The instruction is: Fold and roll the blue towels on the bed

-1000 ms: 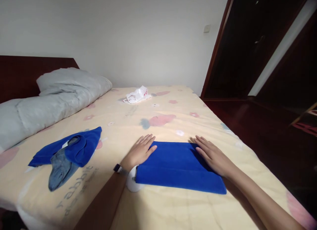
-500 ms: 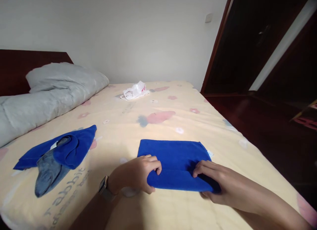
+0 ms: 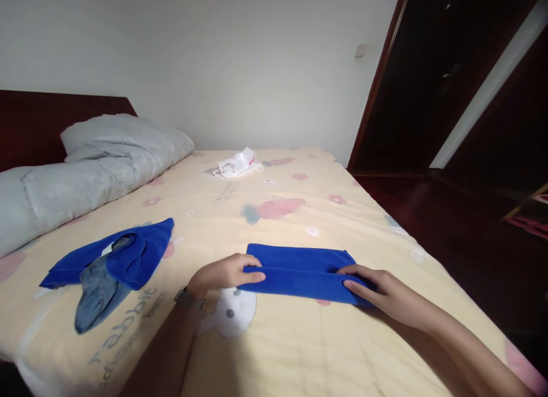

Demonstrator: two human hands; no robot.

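Note:
A blue cloth (image 3: 299, 260) lies flat on the bed, its near part folded over toward the far edge so that a narrow strip of the lower layer shows behind. My left hand (image 3: 233, 271) grips the left end of the fold between thumb and fingers. At the right end, my right hand (image 3: 372, 283) pinches the fold, the thumb on the near side and the fingertips over the top. A second blue cloth (image 3: 149, 248), crumpled, rests to the left with a grey-blue piece of fabric (image 3: 96, 291) partly tucked in it.
The bed (image 3: 274, 351) has a cream sheet printed with carrots, flowers and a rabbit. A white plastic bag (image 3: 237, 163) lies near the far edge. A grey quilt (image 3: 111, 157) is heaped at the left by the dark headboard (image 3: 55, 117). Dark doors (image 3: 428, 83) stand beyond the right side.
The near edge of the cloth has been turned over away from me, so the cloth is narrower. Both hands moved forward with it, and the view shifted slightly.

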